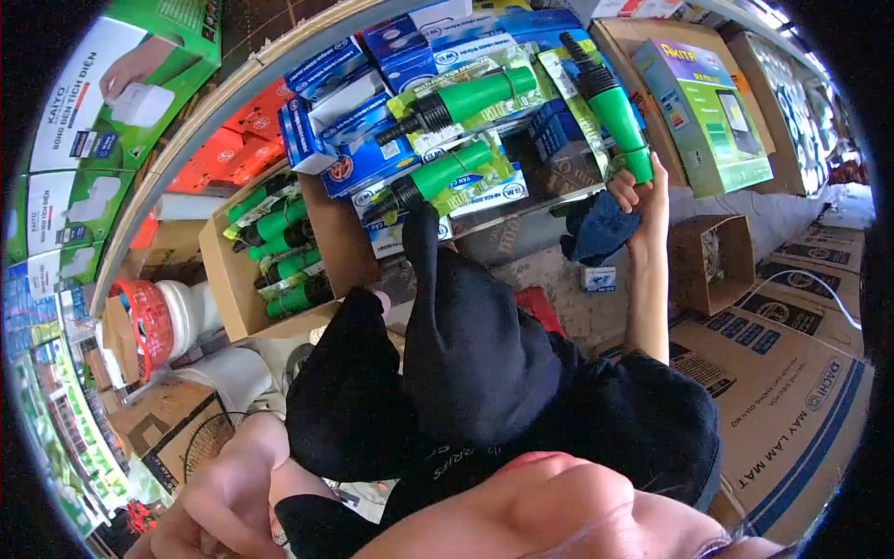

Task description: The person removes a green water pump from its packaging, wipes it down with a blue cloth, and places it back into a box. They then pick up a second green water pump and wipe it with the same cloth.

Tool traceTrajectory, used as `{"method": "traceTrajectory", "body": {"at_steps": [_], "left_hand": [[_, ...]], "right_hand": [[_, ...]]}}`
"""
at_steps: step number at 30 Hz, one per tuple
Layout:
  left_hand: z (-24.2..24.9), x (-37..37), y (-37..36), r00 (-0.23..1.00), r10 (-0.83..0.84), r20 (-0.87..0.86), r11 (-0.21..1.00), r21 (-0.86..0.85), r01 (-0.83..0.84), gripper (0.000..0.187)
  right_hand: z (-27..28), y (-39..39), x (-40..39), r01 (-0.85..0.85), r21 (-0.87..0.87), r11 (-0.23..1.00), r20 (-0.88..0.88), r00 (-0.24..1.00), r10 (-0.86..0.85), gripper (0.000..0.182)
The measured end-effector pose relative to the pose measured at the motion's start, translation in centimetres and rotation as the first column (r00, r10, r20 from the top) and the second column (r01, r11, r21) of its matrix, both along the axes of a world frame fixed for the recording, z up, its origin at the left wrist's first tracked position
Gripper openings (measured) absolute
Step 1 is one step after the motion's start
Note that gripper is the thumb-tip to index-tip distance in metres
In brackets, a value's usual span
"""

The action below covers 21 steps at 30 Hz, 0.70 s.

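Observation:
My right hand (650,207) is closed around the lower end of a green garden sprinkler (613,110) with a black head, tilted over the boxes at the back right. A dark blue cloth (596,231) hangs at the same hand's fingers. Left of it, a packaged green sprinkler (484,95) and another green sprinkler (438,179) lie on the blue and white boxes (358,140). My left hand (228,489) seems to be the large bare-skinned shape at the lower left, close to the camera; its fingers cannot be made out clearly.
An open carton (223,270) at the left holds several more green sprinklers. Beyond it are a red basket (140,326) and green-and-white boxes (70,140). On the right stand an Akita box (703,121), a small open carton (736,256) and a large flat cardboard box (792,391).

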<state>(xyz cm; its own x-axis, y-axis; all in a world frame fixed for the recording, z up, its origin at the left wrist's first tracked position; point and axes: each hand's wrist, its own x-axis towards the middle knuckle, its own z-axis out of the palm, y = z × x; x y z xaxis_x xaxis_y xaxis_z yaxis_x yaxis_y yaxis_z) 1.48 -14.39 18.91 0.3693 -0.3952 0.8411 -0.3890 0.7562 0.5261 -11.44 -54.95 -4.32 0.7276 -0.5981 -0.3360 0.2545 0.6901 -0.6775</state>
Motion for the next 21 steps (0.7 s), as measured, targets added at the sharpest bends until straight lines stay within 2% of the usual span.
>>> {"method": "traceTrajectory", "body": {"at_steps": [2,8,9,13,14,16,18,21], "left_hand": [[-0.1,0.2,-0.3,1.000,-0.001,0.029,1.000,-0.029,0.001,0.033],[-0.1,0.1,-0.6,0.992,-0.038,0.124,0.992,-0.114,0.052,0.034],[-0.1,0.4,-0.4,0.990,-0.043,0.134,0.989,-0.132,0.061,0.034],[-0.2,1.0,-0.4,0.983,-0.010,0.184,0.983,-0.178,0.044,0.036],[-0.2,1.3,-0.5,0.980,0.009,0.199,0.982,-0.186,0.029,0.037],[-0.7,1.2,-2.7,0.970,0.057,0.234,0.984,-0.179,-0.015,0.038],[0.0,0.4,-1.4,0.952,0.117,0.282,0.987,-0.138,-0.081,0.040],[0.3,0.3,-1.2,0.918,0.182,0.353,0.982,-0.122,-0.147,0.042]], "right_hand": [[-0.4,-0.1,0.3,0.075,-0.068,0.995,-0.096,0.992,-0.082,0.038],[-1.8,-0.8,1.1,0.085,-0.116,0.990,-0.131,0.986,-0.100,0.038],[-1.7,-0.7,1.5,0.129,-0.146,0.981,-0.152,0.977,-0.151,0.038],[-2.6,-1.5,1.9,0.166,-0.010,0.986,-0.045,0.985,-0.166,0.037],[-2.4,-1.7,2.0,0.163,-0.079,0.984,-0.081,0.982,-0.169,0.037],[-2.2,-1.9,2.3,0.215,-0.111,0.970,-0.182,0.955,-0.232,0.036],[-2.9,-2.4,2.4,0.211,-0.162,0.964,-0.280,0.927,-0.250,0.035],[-3.3,-2.6,2.0,0.096,-0.146,0.985,-0.188,0.975,-0.122,0.036]]}}
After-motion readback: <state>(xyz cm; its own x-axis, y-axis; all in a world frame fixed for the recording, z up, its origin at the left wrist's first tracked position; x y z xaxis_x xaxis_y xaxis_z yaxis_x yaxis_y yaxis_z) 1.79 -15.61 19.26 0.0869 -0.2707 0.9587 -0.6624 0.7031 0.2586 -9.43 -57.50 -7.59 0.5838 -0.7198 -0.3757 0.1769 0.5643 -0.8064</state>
